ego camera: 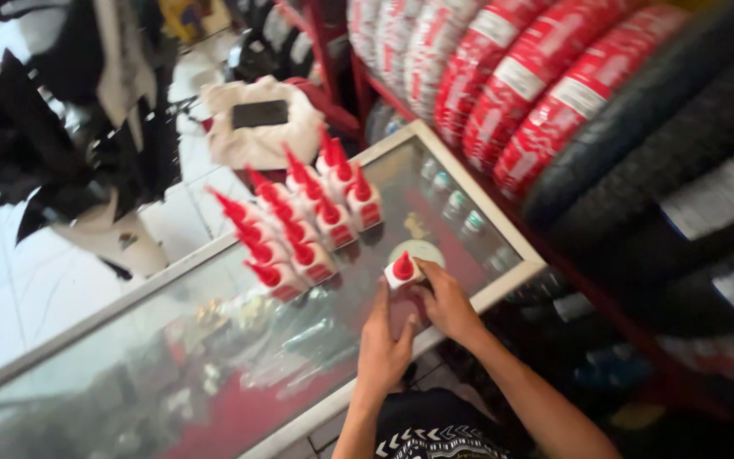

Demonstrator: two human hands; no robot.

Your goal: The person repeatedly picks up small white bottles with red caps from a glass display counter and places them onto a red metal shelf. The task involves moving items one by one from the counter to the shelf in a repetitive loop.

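Low centre of the frame, the left hand (382, 342) and right hand (443, 302) both close around one small white bottle (402, 272) (red conical cap) on the smooth glass counter (214, 357), just right of the clustered matching bottles (299, 225).

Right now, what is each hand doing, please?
Left hand: closed on the red-capped bottle.
Right hand: also closed on that bottle, from the other side.

Red-wrapped tyres (503, 76), black tyres (681, 119), phone on cloth (260, 114)
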